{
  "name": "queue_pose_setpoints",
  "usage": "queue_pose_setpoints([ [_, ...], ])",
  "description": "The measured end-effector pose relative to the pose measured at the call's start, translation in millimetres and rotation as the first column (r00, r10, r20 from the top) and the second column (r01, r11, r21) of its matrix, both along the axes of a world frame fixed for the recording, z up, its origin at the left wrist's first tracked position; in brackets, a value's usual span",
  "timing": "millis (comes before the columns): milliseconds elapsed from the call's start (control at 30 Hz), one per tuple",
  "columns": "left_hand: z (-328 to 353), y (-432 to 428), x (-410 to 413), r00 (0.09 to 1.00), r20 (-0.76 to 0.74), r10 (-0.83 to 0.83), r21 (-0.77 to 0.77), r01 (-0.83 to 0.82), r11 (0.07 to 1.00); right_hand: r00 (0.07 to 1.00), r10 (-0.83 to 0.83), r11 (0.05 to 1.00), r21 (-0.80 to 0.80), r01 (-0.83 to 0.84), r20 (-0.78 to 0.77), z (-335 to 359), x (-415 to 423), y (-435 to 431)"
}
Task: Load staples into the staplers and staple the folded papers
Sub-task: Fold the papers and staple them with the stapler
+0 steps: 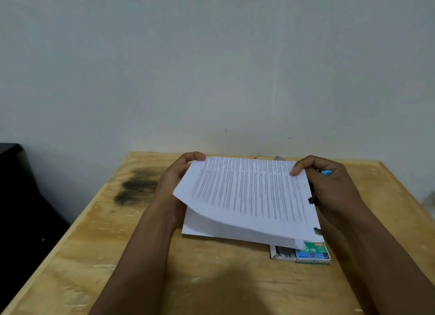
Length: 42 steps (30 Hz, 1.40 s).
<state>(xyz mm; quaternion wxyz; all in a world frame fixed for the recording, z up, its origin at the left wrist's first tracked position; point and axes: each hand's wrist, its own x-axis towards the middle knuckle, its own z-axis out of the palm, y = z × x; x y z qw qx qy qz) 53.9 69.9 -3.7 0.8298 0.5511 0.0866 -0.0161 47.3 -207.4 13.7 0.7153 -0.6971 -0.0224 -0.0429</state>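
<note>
You are holding one folded paper (249, 197) up off the table with both hands, near the far middle of the table. Its top leaf is showing rows of print and is curving up, and a plain white leaf is lying under it; I cannot tell how many sheets are in there. Your left hand (179, 180) is gripping the far left corner, with the thumb on top and the fingers under. Your right hand (334, 189) is pinching the far right corner with curled fingers. One small blue thing (326, 172) is peeking out behind that hand, and I cannot tell what it is or if you are holding it. Two small black bits (311, 200) are poking out at the right edge of the paper, too hidden to name. One green and blue staple box (313, 253) is lying on the table just under the near right corner of the paper. Its white tray (283, 252) is sticking out to the left with grey staples inside. All of this is sitting on one wooden table (211, 279), which is showing one dark stain (138, 187) on its left side. One pale wall (211, 55) is standing behind the table.
</note>
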Motion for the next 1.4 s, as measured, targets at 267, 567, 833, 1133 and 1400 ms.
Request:
queue_pose_setpoints([
  [267,0,-7,-5,0.999,-0.019,-0.033,0.244,0.037,0.969,0.989,-0.145,0.984,-0.096,0.148,0.044,-10,5,0],
  [567,1,-14,-10,0.992,-0.122,-0.018,0.026,0.021,0.999,0.953,-0.262,0.960,-0.058,0.273,0.151,-17,6,9],
  [833,-6,-15,-3,0.976,0.046,0.213,-0.080,-0.208,0.975,0.996,-0.011,0.979,-0.204,0.028,0.083,-18,5,9],
  [1133,-2,-6,-6,0.981,0.181,-0.072,-0.019,0.076,0.997,0.995,0.095,0.978,-0.186,-0.096,-0.014,-1,2,-2],
  [1400,-3,-15,-7,0.985,0.112,-0.130,-0.035,0.134,0.990,0.986,0.166,0.986,-0.021,-0.167,-0.017,-6,0,14],
])
